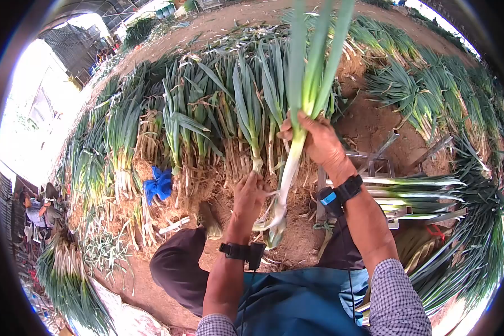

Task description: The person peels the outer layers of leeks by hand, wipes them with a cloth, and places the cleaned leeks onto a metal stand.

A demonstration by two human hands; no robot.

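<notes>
1. The floor (157, 294) was bare brown earth, littered with roots and peelings, under a covered shed with a dark screen (67, 47) and glaring daylight at the left
2. Dense rows of leeks (117, 134) lay across the floor ahead, leaves outward and roots nearer the wearer; a blue bundle (158, 183) rested against them
3. On the right stood a low metal frame (379, 151), with several pale-stemmed leeks (414, 191) laid sideways across it; another person (39, 211) sat low at the far left
4. The held leek (293, 162) was in front of the wearer, above the floor between the knees
5. Its long axis ran away from the body, leaning slightly right; its green leaves pointed forward and its root end pointed back toward the wearer
6. The right hand (322, 140) gripped it where white shaft met green
7. The left hand (248, 199) was curled beside the lower shaft, a thin pale strip between them; whether it pinched that strip, I could not tell
</notes>
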